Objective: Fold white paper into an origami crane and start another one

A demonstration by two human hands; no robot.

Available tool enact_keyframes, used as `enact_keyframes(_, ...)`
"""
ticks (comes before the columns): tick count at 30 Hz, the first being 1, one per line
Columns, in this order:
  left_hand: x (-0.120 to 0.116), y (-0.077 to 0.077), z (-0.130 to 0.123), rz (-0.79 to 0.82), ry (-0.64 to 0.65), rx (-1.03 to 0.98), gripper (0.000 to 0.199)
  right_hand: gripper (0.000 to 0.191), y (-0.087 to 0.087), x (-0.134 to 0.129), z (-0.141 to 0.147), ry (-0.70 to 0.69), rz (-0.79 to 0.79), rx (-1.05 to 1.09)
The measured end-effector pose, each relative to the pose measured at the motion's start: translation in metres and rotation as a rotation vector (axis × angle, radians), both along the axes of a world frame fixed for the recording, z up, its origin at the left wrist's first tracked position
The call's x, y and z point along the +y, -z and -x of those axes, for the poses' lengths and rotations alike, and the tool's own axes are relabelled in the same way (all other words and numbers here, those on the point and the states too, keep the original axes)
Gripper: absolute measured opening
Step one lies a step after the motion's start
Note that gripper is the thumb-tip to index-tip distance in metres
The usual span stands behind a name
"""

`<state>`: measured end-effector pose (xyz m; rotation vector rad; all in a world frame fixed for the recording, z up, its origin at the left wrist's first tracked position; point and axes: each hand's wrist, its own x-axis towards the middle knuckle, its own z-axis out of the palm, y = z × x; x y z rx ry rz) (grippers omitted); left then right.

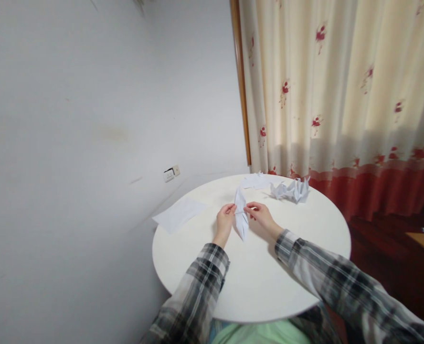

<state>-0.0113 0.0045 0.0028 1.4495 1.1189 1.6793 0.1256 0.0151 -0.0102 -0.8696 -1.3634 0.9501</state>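
A folded white paper (240,220), long and diamond-shaped with pointed ends, is held up over the middle of the round white table (265,282). My left hand (225,220) pinches its left edge between thumb and fingers. At the right edge, my right hand (262,216) grips the paper near its middle, fingers bent. The lower point of the paper looks split into two narrow tips. Fine creases are too small to make out.
Flat white paper sheets (179,214) lie at the table's left edge. Several folded paper cranes (292,191) cluster at the back right, beside more white paper (255,181) at the far edge. A wall with a socket (168,176) borders the left; a curtain (341,95) hangs behind.
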Motion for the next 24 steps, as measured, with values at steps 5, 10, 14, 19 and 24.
enact_keyframes(5, -0.0036, -0.006, -0.0035, 0.015, -0.007, -0.001, 0.026, 0.029, 0.0004, 0.0, 0.003, -0.056, -0.025, 0.11)
enact_keyframes(10, -0.0047, -0.0029, -0.0036, 0.038, 0.047, 0.027, 0.031, 0.023, 0.0035, 0.0037, 0.004, -0.056, -0.072, 0.135)
enact_keyframes(14, -0.0035, 0.0001, -0.0032, 0.028, 0.077, 0.011, 0.03, 0.02, 0.0043, 0.0051, 0.0038, -0.04, -0.139, 0.107)
enact_keyframes(19, -0.0033, 0.0011, -0.0042, 0.012, 0.119, 0.01, 0.03, 0.021, 0.0005, 0.0011, 0.0023, 0.017, -0.204, 0.039)
enact_keyframes(24, -0.0005, 0.0019, -0.0052, 0.027, 0.16, -0.031, 0.029, 0.021, -0.002, -0.0008, 0.002, 0.028, -0.222, 0.077)
